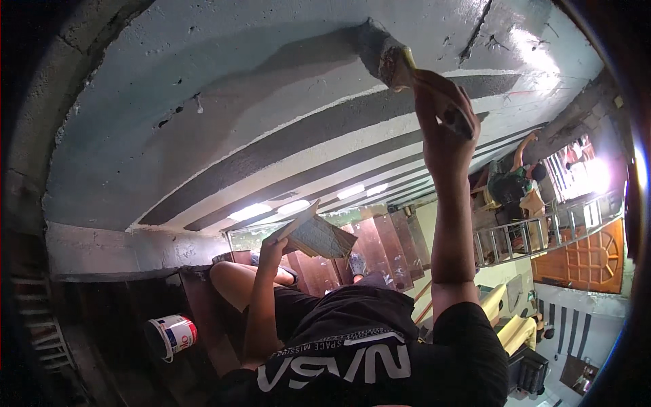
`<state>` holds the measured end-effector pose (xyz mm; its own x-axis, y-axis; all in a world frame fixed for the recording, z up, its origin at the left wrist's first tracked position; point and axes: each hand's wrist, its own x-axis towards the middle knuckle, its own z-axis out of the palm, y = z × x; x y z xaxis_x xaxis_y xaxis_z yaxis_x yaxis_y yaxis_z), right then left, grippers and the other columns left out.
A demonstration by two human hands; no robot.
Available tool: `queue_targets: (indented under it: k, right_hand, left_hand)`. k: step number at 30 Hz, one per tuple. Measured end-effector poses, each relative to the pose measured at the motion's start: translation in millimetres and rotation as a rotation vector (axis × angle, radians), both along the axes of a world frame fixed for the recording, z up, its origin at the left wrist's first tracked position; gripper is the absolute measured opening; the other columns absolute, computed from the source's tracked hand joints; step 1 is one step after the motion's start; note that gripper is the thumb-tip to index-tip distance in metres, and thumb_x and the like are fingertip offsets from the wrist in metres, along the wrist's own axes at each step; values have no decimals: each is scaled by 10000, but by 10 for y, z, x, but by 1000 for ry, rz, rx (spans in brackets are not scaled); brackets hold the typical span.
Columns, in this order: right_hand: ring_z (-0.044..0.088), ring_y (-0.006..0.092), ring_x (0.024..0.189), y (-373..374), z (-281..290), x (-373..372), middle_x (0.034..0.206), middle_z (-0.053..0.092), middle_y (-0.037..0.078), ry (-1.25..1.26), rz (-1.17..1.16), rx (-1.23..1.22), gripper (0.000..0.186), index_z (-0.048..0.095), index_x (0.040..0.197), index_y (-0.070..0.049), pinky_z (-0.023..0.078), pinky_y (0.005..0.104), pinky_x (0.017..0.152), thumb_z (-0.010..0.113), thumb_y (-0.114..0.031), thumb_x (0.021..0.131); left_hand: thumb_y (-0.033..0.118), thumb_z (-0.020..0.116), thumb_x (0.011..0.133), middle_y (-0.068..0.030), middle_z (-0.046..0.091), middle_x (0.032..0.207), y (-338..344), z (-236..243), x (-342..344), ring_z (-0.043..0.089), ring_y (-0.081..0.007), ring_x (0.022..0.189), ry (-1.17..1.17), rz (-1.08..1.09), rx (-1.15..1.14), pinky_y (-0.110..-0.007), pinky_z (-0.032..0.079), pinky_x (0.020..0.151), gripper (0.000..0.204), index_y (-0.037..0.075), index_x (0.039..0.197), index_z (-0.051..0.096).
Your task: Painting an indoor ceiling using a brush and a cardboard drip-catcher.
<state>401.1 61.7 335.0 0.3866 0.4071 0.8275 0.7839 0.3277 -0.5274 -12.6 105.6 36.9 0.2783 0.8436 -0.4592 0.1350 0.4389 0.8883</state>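
Observation:
My right hand (444, 132) is raised high at the right, closed around a wooden-handled tool (395, 64). Its broad head is smeared with grey and meets the grey wall (271, 88); whether it is a brush or a putty knife, I cannot tell. Lower down at the left, my left hand (272, 245) grips a flat board (319, 236) by its edge. Grey material coats the board's face, which is tilted toward me. Long dark and pale stripes cross the wall below the tool, and my right arm casts a shadow near the upper middle.
Brown stairs (383, 247) lie beneath my legs. A white bucket (173, 336) sits at lower left. To the right are a metal ladder (522, 237), a person in dark green (512, 186) reaching up to the wall, and a wooden door (590, 261).

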Motion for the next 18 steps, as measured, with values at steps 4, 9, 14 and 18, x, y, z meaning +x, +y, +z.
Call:
queue_targets:
  k: [4,9,14,18]
  right_hand:
    - [655,208,895,-13,-6,-9,1004,714,48,112,-28,86,190,708,1024,-78,522,307,795,710,-42,837]
    - [652,186,898,-31,-25,-24,1006,712,53,61,19,5,195,706,1022,-67,521,300,804,709,-23,833]
    - [660,168,873,-205,-173,-98,991,700,84,247,-16,-14,190,700,1027,-50,528,294,763,698,-16,840]
    - [682,198,801,-163,-283,-45,997,693,106,614,181,172,220,660,1099,4,534,284,723,609,-160,961]
  left_hand:
    - [15,502,884,-82,658,1121,-33,54,82,638,-161,974,-17,-33,27,-281,502,875,407,1,1277,606]
    - [1,483,885,-93,651,1152,-112,166,200,635,-175,1013,-56,-58,-15,-293,491,926,411,-5,1277,603]
    - [7,491,884,-95,664,1101,-170,154,245,646,-171,986,-79,-29,-72,-285,509,897,397,-7,1262,611]
    - [8,494,878,-108,673,1065,-199,72,283,664,-197,966,-2,-77,0,-306,537,868,410,-17,1275,593]
